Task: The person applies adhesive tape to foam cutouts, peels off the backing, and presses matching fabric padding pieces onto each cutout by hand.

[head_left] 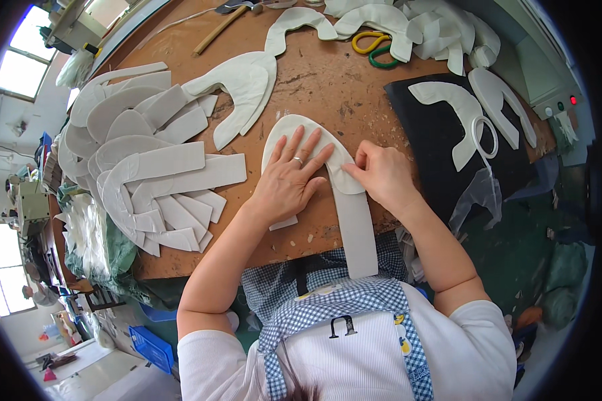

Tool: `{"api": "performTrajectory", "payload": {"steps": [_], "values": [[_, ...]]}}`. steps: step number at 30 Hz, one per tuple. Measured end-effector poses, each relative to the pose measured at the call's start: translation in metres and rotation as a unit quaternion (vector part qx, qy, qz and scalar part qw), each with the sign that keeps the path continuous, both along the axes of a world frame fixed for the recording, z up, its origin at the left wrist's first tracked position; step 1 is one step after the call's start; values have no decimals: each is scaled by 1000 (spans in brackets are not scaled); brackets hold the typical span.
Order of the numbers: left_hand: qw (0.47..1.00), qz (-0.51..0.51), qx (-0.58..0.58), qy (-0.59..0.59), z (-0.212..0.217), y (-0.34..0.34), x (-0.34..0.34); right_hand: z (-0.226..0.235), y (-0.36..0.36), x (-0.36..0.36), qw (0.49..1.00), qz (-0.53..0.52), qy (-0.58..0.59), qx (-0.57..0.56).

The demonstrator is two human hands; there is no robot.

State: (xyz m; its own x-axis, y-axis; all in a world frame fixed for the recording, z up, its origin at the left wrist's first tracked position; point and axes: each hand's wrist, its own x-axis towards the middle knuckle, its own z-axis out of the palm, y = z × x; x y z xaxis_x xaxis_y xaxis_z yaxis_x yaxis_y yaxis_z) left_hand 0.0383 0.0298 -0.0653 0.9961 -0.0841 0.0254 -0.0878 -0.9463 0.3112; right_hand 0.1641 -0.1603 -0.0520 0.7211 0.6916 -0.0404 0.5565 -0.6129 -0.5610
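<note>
Before me on the brown worktable lies a white U-shaped piece (pixel 358 234), its long straight leg reaching past the table's near edge toward my apron. A thinner white curved piece (pixel 348 186) rests over its rounded end. My left hand (pixel 281 184) presses on that end, palm down with the fingers spread. On the right side of the curve, my right hand (pixel 388 175) is closed, thumb and finger pinching the edge of the thinner curved piece. The other leg is mostly hidden under my left hand and forearm.
At left lies a heap of white U-shaped pieces (pixel 170 164). Thin white curved pieces (pixel 244 80) stretch along the far side. Scissors (pixel 381 65) with yellow and green handles and a wooden-handled hammer (pixel 214 37) lie beyond. A black mat (pixel 435 147) at right holds a white ring (pixel 476 137).
</note>
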Motion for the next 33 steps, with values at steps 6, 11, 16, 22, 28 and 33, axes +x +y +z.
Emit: {"api": "performTrajectory", "payload": {"steps": [6,11,16,22,28,33], "values": [[962,82,-260,20,14,25,8,9,31,-11,967,74,-143,198],[996,68,20,-57,-15,25,3,-39,58,-23,970,170,-167,54],[995,80,57,-31,-16,22,7,-37,30,-32,971,181,-154,15],[991,111,73,-31,-13,21,-7,-11,-5,-62,968,228,-106,-23],[988,148,14,-47,-27,-6,-22,-11,-41,-57,971,210,-114,16],[954,269,-29,-132,8,-39,-48,11,-31,-52,994,52,-33,91]]}}
